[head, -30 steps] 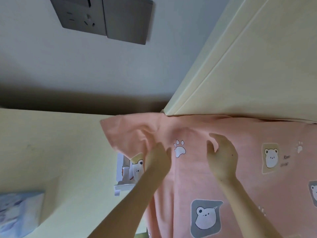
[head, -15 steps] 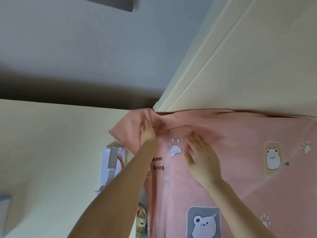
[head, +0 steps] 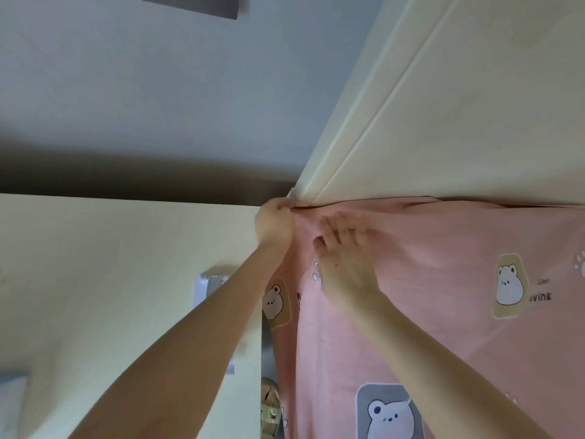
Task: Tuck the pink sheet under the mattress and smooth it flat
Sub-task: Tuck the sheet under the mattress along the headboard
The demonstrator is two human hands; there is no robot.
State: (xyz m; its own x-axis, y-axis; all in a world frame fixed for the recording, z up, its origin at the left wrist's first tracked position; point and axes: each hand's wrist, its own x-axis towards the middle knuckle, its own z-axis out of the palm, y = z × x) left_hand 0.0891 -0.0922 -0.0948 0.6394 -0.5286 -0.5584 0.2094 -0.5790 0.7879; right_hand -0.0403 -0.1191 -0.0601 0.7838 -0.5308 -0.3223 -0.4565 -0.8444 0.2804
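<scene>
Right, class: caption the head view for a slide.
Left hand pinches the pink sheet at the corner; right hand presses it flat.

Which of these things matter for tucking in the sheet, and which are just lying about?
In the job:
sheet
left hand, gripping its corner
right hand, flat on it

Just there:
cream panel
wall plate
white object
shoe
</scene>
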